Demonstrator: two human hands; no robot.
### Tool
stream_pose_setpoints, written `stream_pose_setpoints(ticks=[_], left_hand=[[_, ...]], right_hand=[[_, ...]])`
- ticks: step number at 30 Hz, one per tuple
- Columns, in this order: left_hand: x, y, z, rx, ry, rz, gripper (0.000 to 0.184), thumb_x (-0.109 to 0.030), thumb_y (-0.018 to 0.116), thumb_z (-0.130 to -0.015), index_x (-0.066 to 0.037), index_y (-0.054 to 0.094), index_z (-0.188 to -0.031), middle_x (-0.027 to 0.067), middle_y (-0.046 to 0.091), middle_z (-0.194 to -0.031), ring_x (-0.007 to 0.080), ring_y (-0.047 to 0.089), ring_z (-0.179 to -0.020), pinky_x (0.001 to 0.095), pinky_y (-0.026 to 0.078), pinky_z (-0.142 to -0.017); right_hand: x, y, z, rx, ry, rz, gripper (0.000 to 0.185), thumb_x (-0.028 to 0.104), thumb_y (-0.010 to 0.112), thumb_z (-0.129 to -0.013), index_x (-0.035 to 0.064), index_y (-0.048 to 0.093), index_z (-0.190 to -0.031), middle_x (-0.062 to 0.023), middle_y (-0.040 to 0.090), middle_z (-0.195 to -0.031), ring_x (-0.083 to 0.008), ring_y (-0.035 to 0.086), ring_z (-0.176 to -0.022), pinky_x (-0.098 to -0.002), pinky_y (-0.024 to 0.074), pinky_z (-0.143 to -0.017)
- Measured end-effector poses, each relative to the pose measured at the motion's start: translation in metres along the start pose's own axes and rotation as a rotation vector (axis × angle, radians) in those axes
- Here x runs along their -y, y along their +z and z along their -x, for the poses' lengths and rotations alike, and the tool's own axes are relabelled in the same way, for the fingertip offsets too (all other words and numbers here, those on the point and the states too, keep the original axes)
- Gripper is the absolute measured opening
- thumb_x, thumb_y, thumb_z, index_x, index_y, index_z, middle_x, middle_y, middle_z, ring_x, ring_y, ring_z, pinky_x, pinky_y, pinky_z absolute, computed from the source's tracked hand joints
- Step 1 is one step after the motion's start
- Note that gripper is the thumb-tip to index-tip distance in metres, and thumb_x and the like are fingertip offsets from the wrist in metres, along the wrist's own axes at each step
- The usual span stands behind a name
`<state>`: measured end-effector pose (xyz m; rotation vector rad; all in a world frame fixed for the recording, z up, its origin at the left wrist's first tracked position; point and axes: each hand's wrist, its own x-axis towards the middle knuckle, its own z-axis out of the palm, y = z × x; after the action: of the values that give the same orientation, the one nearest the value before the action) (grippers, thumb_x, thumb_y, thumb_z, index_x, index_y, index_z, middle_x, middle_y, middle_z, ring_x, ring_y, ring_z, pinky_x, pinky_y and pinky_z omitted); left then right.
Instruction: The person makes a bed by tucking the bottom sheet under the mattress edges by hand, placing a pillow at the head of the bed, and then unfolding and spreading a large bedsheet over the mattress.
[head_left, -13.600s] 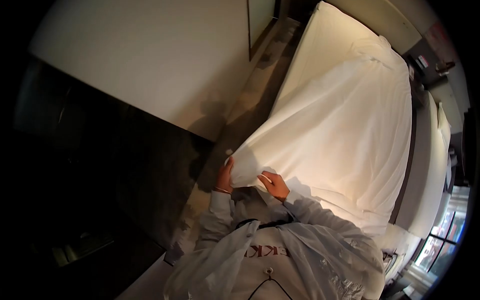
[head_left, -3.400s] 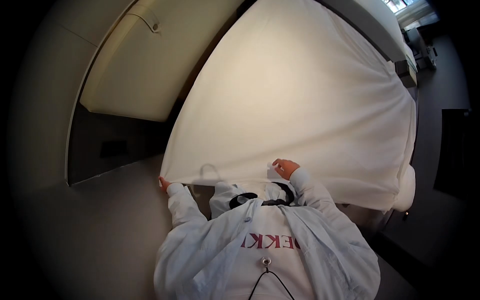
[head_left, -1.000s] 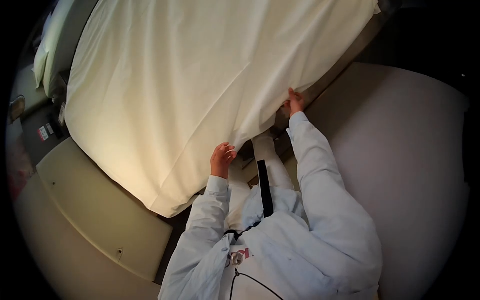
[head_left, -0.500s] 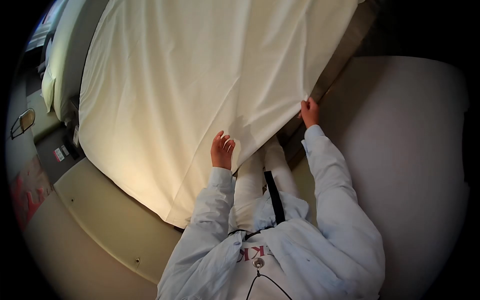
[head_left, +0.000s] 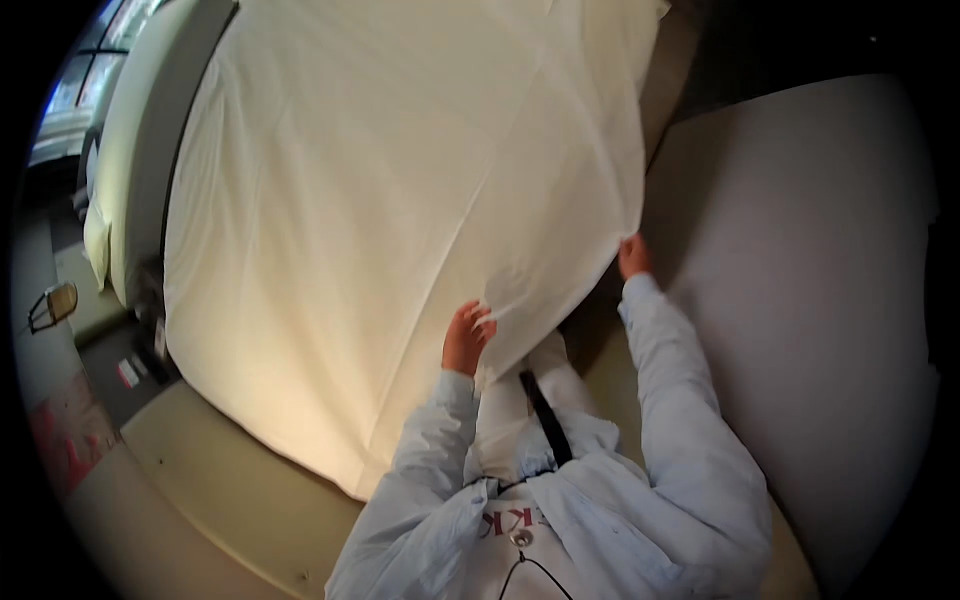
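Note:
A large cream bed sheet [head_left: 330, 220] spreads over the bed before me, with soft folds and a long crease down its middle. At its right edge, my right hand [head_left: 633, 257] is closed on the fabric, drawing that edge out to a point. My left hand [head_left: 467, 338] hovers over or lightly touches the near part of the sheet, its fingers loosely bent and apart. Whether those fingertips rest on the cloth, I cannot tell. Below the near edge, my legs in white trousers [head_left: 555, 375] show.
A broad pale grey panel [head_left: 800, 300] stands close on the right. At the left are a cream padded piece [head_left: 160, 150], a small framed object [head_left: 53, 307] and a dark surface with a red-and-white packet [head_left: 130, 373]. A curved beige padded edge [head_left: 230, 490] runs along the lower left.
My right hand has moved slightly nearer and to the right in view, still gripping the sheet's edge. My left hand has shifted right and nearer. The whole view has tilted a little.

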<state>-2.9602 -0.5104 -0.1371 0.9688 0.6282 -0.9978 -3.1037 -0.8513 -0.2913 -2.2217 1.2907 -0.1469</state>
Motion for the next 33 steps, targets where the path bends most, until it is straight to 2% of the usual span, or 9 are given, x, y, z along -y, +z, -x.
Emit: stream_pose_setpoints(ticks=[2, 5, 11, 16, 19, 21, 26, 30, 33], left_hand=[[-0.014, 0.007, 0.0, 0.071, 0.004, -0.025, 0.03, -0.027, 0.052, -0.084, -0.01, 0.048, -0.108, 0.0064, 0.056, -0.097, 0.0189, 0.056, -0.085, 0.0292, 0.046, -0.078], [-0.024, 0.009, 0.004, 0.257, 0.012, 0.051, 0.02, -0.025, 0.049, -0.086, -0.01, 0.049, -0.099, 0.0051, 0.056, -0.092, 0.0175, 0.055, -0.08, 0.0279, 0.045, -0.075], [-0.081, 0.061, 0.016, 0.659, 0.004, 0.008, 0.012, -0.021, 0.044, -0.088, -0.011, 0.049, -0.084, 0.0027, 0.052, -0.075, 0.0147, 0.052, -0.07, 0.0273, 0.044, -0.066], [-0.097, 0.11, 0.02, 0.43, 0.107, -0.019, 0.014, -0.023, 0.045, -0.087, -0.011, 0.049, -0.081, 0.0006, 0.047, -0.066, 0.0117, 0.046, -0.062, 0.0255, 0.038, -0.057], [-0.09, 0.11, -0.041, 0.398, 0.009, -0.103, 0.014, -0.021, 0.041, -0.089, -0.016, 0.05, -0.08, -0.0068, 0.026, -0.049, 0.0056, 0.025, -0.039, 0.0207, 0.019, -0.034], [-0.087, 0.147, -0.058, 0.309, -0.084, -0.131, 0.015, -0.026, 0.043, -0.088, -0.017, 0.051, -0.079, -0.0071, 0.02, -0.047, 0.0051, 0.017, -0.037, 0.0215, 0.014, -0.033], [-0.078, 0.229, -0.149, 0.25, -0.164, -0.162, 0.013, -0.024, 0.043, -0.089, -0.017, 0.052, -0.082, -0.0071, 0.02, -0.047, 0.0052, 0.017, -0.036, 0.0215, 0.014, -0.033], [-0.075, 0.285, -0.228, -0.082, -0.16, -0.095, 0.014, -0.025, 0.044, -0.088, -0.015, 0.053, -0.081, -0.006, 0.021, -0.046, 0.0057, 0.016, -0.035, 0.0223, 0.013, -0.032], [-0.093, 0.359, -0.253, -0.054, -0.052, -0.153, 0.014, -0.024, 0.045, -0.088, -0.013, 0.052, -0.084, -0.0055, 0.021, -0.046, 0.0055, 0.017, -0.035, 0.0215, 0.013, -0.031]], right_hand=[[0.009, -0.005, 0.035, 0.101, -0.011, -0.192, 0.019, 0.025, 0.056, -0.082, 0.007, 0.054, -0.083, -0.0121, 0.059, -0.072, -0.0269, 0.058, -0.061, -0.0373, 0.0466, -0.058], [0.047, -0.04, 0.079, 0.411, 0.317, -0.612, 0.024, 0.029, 0.051, -0.087, 0.0069, 0.056, -0.093, -0.0074, 0.061, -0.079, -0.0161, 0.058, -0.063, -0.0272, 0.048, -0.058], [0.139, -0.105, 0.102, 0.602, 0.117, -0.858, 0.031, 0.034, 0.046, -0.09, 0.0066, 0.057, -0.1, -0.0036, 0.061, -0.083, -0.0103, 0.058, -0.068, -0.0233, 0.0475, -0.064], [0.118, -0.118, 0.057, 0.423, -0.035, -0.876, 0.022, 0.022, 0.046, -0.09, 0.0045, 0.055, -0.1, -0.0063, 0.061, -0.088, -0.0113, 0.058, -0.077, -0.0252, 0.0489, -0.065], [0.092, -0.088, 0.004, 0.273, 0.066, -1.072, 0.02, 0.019, 0.047, -0.089, 0.0054, 0.055, -0.101, -0.0057, 0.061, -0.089, -0.0116, 0.058, -0.075, -0.0254, 0.049, -0.064], [0.086, -0.098, -0.038, 0.351, 0.233, -1.029, 0.02, 0.018, 0.049, -0.087, 0.0065, 0.054, -0.103, -0.0051, 0.062, -0.089, -0.0108, 0.059, -0.071, -0.0242, 0.0484, -0.061], [0.043, -0.078, -0.195, 0.377, 0.288, -1.127, 0.025, 0.018, 0.053, -0.086, 0.0088, 0.05, -0.109, -0.0055, 0.061, -0.092, -0.0105, 0.059, -0.07, -0.024, 0.0487, -0.061], [0.021, -0.027, -0.328, 0.285, 0.431, -1.069, 0.033, 0.02, 0.06, -0.082, 0.011, 0.048, -0.112, -0.0047, 0.061, -0.091, -0.0091, 0.058, -0.07, -0.0229, 0.0474, -0.057], [0.046, -0.014, -0.405, 0.227, 0.376, -0.995, 0.05, 0.026, 0.065, -0.079, 0.0117, 0.043, -0.12, -0.009, 0.058, -0.099, -0.0149, 0.056, -0.085, -0.0288, 0.047, -0.067]])
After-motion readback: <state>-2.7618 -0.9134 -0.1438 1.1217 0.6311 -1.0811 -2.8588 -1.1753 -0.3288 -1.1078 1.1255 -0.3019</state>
